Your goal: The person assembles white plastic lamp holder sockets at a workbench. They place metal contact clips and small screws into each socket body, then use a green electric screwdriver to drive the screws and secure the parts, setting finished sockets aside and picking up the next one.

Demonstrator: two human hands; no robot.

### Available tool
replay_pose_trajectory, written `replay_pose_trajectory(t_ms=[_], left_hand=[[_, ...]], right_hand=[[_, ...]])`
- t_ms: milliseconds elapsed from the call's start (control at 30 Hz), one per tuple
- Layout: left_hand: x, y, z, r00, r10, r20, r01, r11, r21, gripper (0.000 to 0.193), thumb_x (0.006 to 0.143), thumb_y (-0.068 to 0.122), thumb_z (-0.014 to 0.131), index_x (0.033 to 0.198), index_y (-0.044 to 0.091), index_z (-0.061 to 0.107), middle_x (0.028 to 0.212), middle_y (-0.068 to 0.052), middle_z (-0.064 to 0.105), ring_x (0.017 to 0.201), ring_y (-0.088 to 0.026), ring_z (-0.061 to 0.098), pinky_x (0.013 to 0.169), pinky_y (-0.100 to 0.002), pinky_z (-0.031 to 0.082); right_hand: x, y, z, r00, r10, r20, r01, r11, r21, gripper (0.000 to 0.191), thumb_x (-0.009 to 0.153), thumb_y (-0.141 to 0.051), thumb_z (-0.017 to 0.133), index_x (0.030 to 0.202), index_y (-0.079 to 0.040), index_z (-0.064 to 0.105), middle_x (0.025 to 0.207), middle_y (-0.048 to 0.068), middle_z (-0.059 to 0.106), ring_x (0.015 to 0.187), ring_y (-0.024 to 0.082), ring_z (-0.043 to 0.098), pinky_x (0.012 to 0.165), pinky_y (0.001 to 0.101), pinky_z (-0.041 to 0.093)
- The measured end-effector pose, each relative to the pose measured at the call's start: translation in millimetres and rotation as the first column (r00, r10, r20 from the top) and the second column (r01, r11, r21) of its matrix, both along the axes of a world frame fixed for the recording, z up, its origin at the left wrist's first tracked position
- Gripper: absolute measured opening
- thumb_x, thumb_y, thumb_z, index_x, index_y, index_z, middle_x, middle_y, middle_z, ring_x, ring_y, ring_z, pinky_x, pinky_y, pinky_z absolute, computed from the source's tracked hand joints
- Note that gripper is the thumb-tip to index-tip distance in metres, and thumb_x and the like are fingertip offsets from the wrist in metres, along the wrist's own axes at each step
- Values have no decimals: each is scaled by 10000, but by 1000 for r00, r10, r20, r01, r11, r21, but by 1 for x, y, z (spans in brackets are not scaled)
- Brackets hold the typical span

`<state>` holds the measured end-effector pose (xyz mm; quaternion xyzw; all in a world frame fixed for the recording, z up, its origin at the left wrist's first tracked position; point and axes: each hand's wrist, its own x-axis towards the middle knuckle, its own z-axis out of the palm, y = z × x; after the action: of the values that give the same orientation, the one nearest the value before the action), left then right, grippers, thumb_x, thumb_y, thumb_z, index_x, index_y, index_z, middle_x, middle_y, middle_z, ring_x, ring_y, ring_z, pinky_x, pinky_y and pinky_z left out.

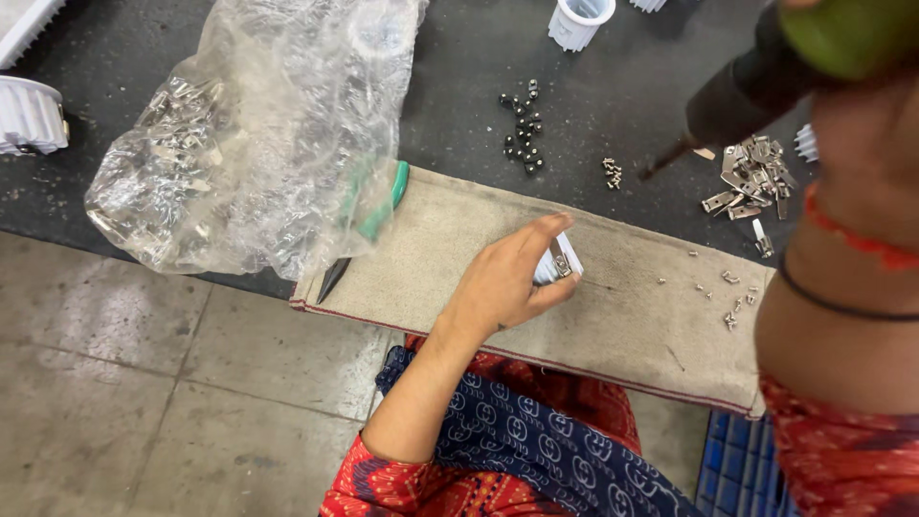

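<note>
Right forearm fills the near right edge of the head view, with red and black bands on the wrist. Our right hand (842, 33) is mostly out of frame at top right, wrapped round a green-and-black power driver (756, 81); its bit points down and to the left, tip just above the dark worktop (459, 77), near a pile of flat metal clips (751, 177).

Our left hand (507, 282) sits mid-frame over the beige cloth mat (632, 316), fingers closed on a small white ribbed part (563, 263) with a metal clip (558, 257) pressed against it by the thumb. Clip's long axis runs roughly upright, tilted slightly left.

Key relation: driver tip lies up and to the right of the held part, well apart. Left hand is the nearer one to the part; it's holding it.

Also on the worktop: black screws (522, 129) in a loose cluster above the mat, a few small silver screws (611, 172) beside them, stray bits on the mat's right end. Clear plastic bag (258, 144) of metal parts at left, green-handled pliers (369, 225) partly under it. White ribbed housing (579, 21) at top.
</note>
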<state>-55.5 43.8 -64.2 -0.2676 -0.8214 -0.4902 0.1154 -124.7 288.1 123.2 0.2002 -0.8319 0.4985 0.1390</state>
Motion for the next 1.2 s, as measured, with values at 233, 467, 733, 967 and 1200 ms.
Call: replay_pose_trajectory(t_ms=[233, 467, 733, 967, 1200], left_hand=[[0, 2, -1, 1000, 12, -7, -12, 1000, 6, 630, 906, 350, 744, 1411, 43, 524, 1375, -150, 654, 1157, -340, 686, 973, -430, 565], [2, 2, -2, 1000, 11, -18, -10, 1000, 21, 629, 914, 354, 736, 1410, 35, 519, 1388, -166, 645, 1192, -350, 678, 998, -428, 560], [2, 3, -1, 1000, 15, 21, -15, 1000, -5, 632, 927, 377, 730, 1426, 52, 517, 1377, -160, 651, 1183, -340, 690, 982, -429, 570], [3, 1, 0, 1000, 7, 7, -7, 1000, 10, 645, 918, 369, 737, 1431, 51, 513, 1386, -163, 646, 1204, -344, 677, 999, -429, 560], [4, 0, 2, 1000, 3, 1, -3, 1000, 20, 640, 923, 354, 740, 1433, 46, 507, 1384, -168, 645, 1211, -345, 675, 1011, -426, 557]], right_hand=[[60, -46, -60, 990, 117, -78, -140, 766, -627, 125, 1077, -67, 654, 1113, -35, 539, 841, 116, 591, 661, 215, 590, 639, 363, 516], [82, -59, -89, 990, 49, -131, -125, 727, -676, 199, 1130, -115, 675, 1151, -45, 489, 797, 123, 560, 627, 226, 580, 647, 372, 517], [84, -63, -93, 993, 32, -114, -101, 735, -671, 232, 1125, -113, 700, 1142, -53, 477, 784, 122, 557, 610, 226, 566, 652, 368, 513], [82, -67, -99, 992, 30, -124, -107, 729, -676, 238, 1114, -98, 692, 1200, -51, 475, 779, 117, 555, 611, 222, 567, 639, 367, 511], [77, -64, -101, 988, 49, -143, -131, 752, -647, 222, 1103, -93, 676, 1196, -55, 478, 777, 119, 571, 604, 221, 588, 644, 374, 536]])
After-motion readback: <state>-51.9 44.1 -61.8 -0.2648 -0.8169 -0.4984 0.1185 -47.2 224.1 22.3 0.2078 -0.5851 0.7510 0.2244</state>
